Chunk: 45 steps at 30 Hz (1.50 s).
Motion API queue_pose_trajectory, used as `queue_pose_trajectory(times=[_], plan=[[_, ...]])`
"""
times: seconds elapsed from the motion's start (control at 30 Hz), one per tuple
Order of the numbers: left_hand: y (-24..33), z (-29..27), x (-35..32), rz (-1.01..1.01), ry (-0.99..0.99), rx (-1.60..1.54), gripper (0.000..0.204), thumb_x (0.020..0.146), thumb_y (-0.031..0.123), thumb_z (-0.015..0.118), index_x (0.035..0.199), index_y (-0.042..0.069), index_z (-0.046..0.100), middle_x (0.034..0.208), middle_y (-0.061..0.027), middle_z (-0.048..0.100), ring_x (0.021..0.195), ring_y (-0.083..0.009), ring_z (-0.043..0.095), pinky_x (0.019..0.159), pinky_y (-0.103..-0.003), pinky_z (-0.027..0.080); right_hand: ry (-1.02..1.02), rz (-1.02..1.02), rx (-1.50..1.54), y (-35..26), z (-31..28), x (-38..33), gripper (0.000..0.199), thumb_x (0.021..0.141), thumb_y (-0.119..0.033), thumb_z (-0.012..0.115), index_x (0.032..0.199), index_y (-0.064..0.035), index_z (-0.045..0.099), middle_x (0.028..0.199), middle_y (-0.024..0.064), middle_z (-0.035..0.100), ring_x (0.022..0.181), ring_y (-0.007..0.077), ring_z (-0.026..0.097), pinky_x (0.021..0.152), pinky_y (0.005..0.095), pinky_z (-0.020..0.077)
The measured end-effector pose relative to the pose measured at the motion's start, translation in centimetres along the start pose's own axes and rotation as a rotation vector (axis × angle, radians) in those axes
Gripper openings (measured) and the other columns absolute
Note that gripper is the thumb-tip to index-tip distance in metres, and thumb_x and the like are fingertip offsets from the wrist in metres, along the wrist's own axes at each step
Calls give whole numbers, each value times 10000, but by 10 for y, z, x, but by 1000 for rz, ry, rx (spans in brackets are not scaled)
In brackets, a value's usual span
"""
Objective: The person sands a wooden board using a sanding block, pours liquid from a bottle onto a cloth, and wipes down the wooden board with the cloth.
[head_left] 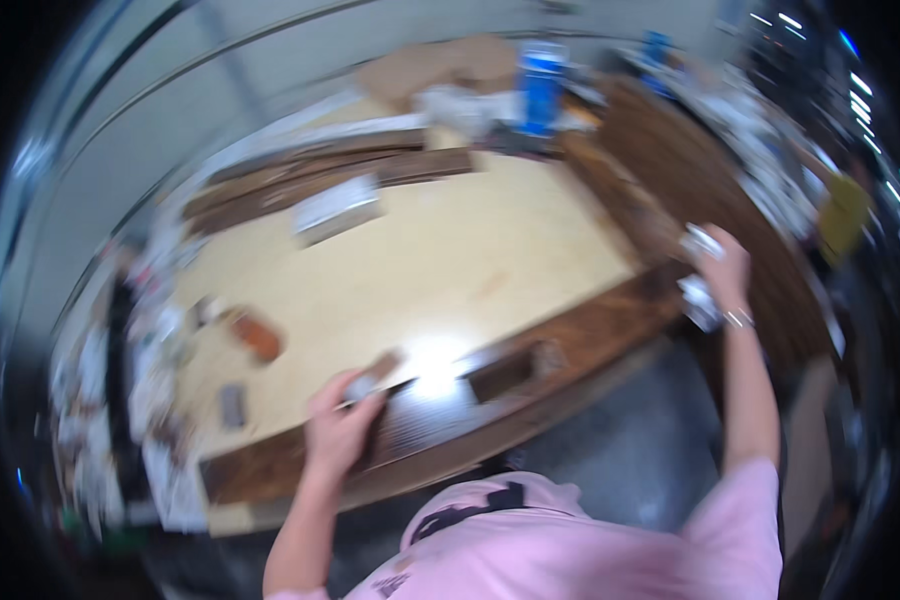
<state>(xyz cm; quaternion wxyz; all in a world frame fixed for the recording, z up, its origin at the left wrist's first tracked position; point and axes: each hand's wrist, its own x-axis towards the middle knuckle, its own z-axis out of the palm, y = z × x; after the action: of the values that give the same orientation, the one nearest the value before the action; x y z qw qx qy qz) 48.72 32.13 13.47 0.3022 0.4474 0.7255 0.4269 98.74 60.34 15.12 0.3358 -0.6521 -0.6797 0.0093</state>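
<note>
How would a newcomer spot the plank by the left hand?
Find the pale tabletop. Along its edge nearest the pink shirt lies a long brown plank, with the left hand over it. Unlike the planks at the far side, it shows a darker rectangular patch.

Pink shirt [590, 550], pale tone, loose, soft folds; landmark for the rest. Big black print [470, 508] on shirt front, irregular blocky outline, sits toward the shirt's far edge. Smaller dark marking [394, 582] on the shirt's left part, blurred, detail not legible. Right sleeve [738, 510] same pink as the shirt, short, wide, ends near the elbow. Left sleeve [296, 595] also pink, only a sliver visible, left of the shirt front. Both forearms bare beyond the shirt's sleeves. Bracelet [738, 318] out past the shirt's right sleeve, pale, shiny, thin, circles the wrist just below the right hand [728, 268]. Left hand [338, 428] bare.
</note>
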Motion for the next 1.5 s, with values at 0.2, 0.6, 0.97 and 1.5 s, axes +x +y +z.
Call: queue_pose_trajectory(times=[0.2, 0.6, 0.97, 1.5], plan=[[13, -32, -6, 108, 44, -217, 275, 879, 107, 724, 1119, -19, 673, 905, -53, 693, 855, -130, 635, 806, -297, 524, -260, -427, -73, -29, 50, -59, 330, 835, 36, 552, 1154, 5, 631, 1216, 181, 618, 1204, 352, 555, 1084, 417, 391], [-312, -305, -151, -342, 1058, 587, 313, 811, 198, 777, 1071, 33, 718, 972, -147, 627, 949, -316, 593, 858, -411, 467, -392, -255, 261, -78, 70, -51, 275, 941, -50, 532, 1191, 38, 610, 1214, 147, 624, 1172, 276, 571, 1046, 379, 409], [-310, -304, -129, -161, 1213, 223, 341, 939, 93, 657, 1256, -26, 617, 1127, -112, 660, 1075, -225, 611, 974, -339, 468, -608, -67, 623, -343, 68, -118, 469, 1062, -378, 394, 1197, -36, 684, 1097, 84, 685, 997, 151, 623, 888, 334, 494], [-11, -37, -13, 98, 234, -587, 164, 909, -7, 667, 1068, -46, 667, 869, -54, 697, 773, -86, 644, 701, -236, 525, -1047, 69, 1565, -390, 91, -148, 382, 1065, -308, 476, 1148, 31, 632, 1012, 118, 688, 911, 167, 660, 833, 295, 536]])
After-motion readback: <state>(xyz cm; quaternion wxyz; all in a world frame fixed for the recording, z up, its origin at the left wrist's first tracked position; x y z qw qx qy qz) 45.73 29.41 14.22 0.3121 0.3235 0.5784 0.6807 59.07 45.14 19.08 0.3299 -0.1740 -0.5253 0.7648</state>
